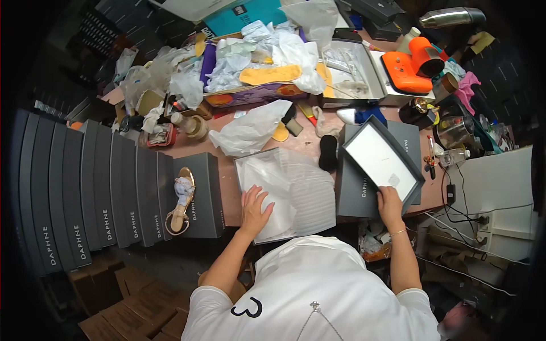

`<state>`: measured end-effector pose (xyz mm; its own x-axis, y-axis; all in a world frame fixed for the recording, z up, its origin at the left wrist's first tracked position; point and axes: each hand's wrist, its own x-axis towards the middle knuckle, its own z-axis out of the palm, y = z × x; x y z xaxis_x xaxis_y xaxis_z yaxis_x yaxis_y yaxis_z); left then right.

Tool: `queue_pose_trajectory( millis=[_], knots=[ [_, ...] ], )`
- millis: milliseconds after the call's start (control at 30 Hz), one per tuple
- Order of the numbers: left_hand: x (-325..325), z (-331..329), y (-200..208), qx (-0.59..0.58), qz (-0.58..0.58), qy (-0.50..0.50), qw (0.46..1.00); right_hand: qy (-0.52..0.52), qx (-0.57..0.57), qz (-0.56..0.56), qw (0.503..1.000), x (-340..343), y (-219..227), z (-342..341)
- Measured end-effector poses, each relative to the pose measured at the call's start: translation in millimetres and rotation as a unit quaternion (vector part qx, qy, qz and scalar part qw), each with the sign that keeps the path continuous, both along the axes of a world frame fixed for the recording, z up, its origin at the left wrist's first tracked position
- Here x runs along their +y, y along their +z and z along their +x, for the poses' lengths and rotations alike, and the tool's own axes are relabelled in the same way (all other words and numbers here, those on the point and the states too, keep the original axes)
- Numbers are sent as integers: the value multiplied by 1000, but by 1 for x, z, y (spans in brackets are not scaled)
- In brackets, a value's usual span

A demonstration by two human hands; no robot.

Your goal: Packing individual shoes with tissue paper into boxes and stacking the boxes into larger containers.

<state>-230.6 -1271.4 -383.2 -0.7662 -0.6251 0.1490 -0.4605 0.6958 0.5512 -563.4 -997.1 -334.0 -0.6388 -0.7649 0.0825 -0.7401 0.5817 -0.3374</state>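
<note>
So there's an open grey shoe box (284, 193) sitting at the near edge of the tabletop (227, 196), lined with crinkly white tissue paper (301, 187). The left hand (254, 209) lies flat on the tissue, fingers spread, pinching nothing. The right hand (389, 206) has its grip closed on the near corner of the grey box lid (382, 161), tilted up with the white inside showing, above another grey box (359, 190). Left of it, a gold sandal (181, 203) lies on a row of stacked grey boxes (85, 187). Farther back, it's crowded: crumpled paper (250, 132), yellow insoles (270, 74), an orange tool (412, 65).
</note>
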Motion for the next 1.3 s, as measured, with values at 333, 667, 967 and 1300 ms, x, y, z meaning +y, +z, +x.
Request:
queue_pose_trajectory(
  millis=[333, 667, 967, 1300],
  knots=[
    [25, 58, -20, 22, 519, 262, 813, -46, -151, 119, 980, -10, 47, 32],
    [-25, 49, -7, -36, 282, 210, 936, -418, -646, -335, 543, 37, -77, 71],
    [-2, -56, 60, 103, 264, -67, 957, -321, -529, -137, 774, 38, -56, 94],
    [75, -165, -6, -47, 388, 49, 919, -209, -653, -134, 715, 15, -59, 38]
  ],
)
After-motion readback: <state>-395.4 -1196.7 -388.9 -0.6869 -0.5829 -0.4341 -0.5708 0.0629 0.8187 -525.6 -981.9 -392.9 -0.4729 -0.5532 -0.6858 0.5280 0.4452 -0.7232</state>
